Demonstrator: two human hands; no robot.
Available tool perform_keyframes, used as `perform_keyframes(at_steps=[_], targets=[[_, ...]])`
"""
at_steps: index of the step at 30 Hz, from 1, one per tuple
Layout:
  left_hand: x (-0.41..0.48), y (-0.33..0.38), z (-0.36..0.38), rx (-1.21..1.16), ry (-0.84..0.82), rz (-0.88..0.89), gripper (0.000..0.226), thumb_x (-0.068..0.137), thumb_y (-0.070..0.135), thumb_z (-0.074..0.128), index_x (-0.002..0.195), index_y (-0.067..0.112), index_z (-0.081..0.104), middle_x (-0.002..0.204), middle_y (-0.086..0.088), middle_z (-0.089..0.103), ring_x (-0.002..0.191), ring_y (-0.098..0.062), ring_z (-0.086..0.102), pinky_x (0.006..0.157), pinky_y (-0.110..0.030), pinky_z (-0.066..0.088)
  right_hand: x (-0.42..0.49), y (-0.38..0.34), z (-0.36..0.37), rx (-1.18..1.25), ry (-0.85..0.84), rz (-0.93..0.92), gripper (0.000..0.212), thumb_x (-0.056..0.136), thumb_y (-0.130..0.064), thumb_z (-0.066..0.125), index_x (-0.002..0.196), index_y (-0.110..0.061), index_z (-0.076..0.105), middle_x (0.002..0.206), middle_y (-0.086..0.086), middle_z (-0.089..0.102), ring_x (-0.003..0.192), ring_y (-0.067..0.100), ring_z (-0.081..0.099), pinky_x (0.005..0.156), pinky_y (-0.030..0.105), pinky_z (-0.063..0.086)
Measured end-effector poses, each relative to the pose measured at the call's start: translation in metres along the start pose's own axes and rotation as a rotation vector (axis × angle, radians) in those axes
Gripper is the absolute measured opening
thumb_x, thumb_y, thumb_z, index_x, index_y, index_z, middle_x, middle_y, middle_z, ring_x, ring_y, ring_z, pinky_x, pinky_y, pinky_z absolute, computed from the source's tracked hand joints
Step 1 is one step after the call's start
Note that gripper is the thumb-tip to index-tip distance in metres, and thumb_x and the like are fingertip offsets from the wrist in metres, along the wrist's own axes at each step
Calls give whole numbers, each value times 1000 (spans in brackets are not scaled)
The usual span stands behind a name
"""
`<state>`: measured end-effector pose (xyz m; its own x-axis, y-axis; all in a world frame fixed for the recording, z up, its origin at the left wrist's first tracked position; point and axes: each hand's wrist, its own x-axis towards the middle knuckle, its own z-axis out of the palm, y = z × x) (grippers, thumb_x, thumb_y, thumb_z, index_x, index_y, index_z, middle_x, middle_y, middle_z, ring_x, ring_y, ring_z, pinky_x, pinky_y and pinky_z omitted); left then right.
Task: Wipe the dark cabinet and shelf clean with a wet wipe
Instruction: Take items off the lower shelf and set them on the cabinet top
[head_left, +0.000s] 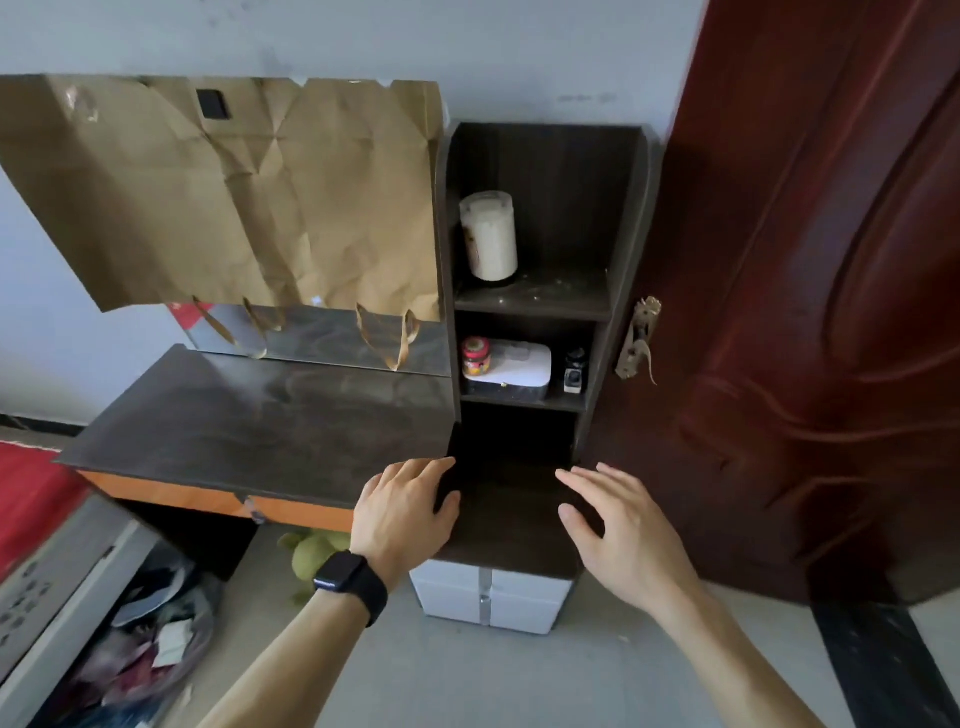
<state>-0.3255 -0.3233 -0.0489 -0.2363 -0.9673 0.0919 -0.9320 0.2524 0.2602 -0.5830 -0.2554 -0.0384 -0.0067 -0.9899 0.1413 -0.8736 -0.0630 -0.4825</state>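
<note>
Both hands are out flat with fingers spread, holding nothing. The left hand (400, 514), wearing a black smartwatch (343, 574), is at the dusty dark wood counter's (249, 415) front right corner. The right hand (623, 530) is over the tall dark shelf cabinet's (628, 208) low ledge. The label on the small red jar (475, 356) is too blurry to read.

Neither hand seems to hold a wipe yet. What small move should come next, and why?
Probably lift the right hand to the white lidded box on the middle shelf, which may hold wipes. That hand and the left hand are open and empty over the low cabinet top, and the upper shelf shows dust.
</note>
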Motion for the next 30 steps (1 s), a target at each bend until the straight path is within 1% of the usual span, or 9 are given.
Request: perform_keyframes(at_steps=[4,7,10,14,16,19,23,26,30], targets=[[49,-3,14,-68,-62,-72,53,95,53,44,146,40,39,140,11,53,128,-19,48,100,-36,41,57,16,20,69,-88,79,44,98,-38,56,142,-31,53,141,-13,55,138,9,38,113,24,31],[92,-6,30,-117,-123,-110,61,92,55,46,149,40,28,138,8,54,125,-21,51,93,-38,46,96,28,44,100,-140,132,46,97,-40,55,142,-32,51,143,-13,53,134,9,42,110,24,34],[143,-7,53,-177,-178,-133,75,90,59,48,152,41,11,133,4,56,116,-25,58,83,-40,50,139,38,73,77,-163,187,50,99,-41,53,147,-30,46,151,-10,45,137,15,40,112,29,33],[215,-4,86,-190,-163,-143,91,89,62,49,147,50,-20,119,-2,62,95,-32,67,64,-36,44,212,45,113,7,-107,227,56,102,-36,47,154,-22,33,161,-2,29,144,24,30,115,38,31],[246,-3,99,-154,-111,-146,86,89,63,46,148,47,-13,113,-5,65,89,-34,68,61,-35,40,250,51,132,-86,-78,208,58,102,-32,44,155,-17,26,164,1,21,145,28,26,113,43,33],[275,-6,114,-147,-76,-211,66,89,65,42,140,35,15,105,-8,67,87,-40,67,62,-37,38,297,57,153,-208,-62,183,63,100,-26,44,157,-14,18,165,4,16,145,28,24,113,43,32],[284,-9,128,-168,-68,-255,54,91,64,40,130,30,24,107,-9,66,90,-42,66,64,-39,37,327,63,167,-262,-135,219,66,100,-38,36,157,-22,7,166,1,10,148,26,17,111,50,30],[283,-6,133,-192,-58,-284,52,93,62,40,128,27,23,107,-9,66,89,-43,66,64,-39,38,328,64,168,-282,-139,216,65,100,-43,38,155,-17,18,165,7,17,149,27,18,113,49,29],[283,-4,133,-212,5,-323,51,94,55,45,128,26,21,102,-9,68,84,-45,66,62,-40,37,323,63,161,-323,-36,162,56,95,-41,55,137,-4,43,147,16,47,135,33,41,96,48,47]])
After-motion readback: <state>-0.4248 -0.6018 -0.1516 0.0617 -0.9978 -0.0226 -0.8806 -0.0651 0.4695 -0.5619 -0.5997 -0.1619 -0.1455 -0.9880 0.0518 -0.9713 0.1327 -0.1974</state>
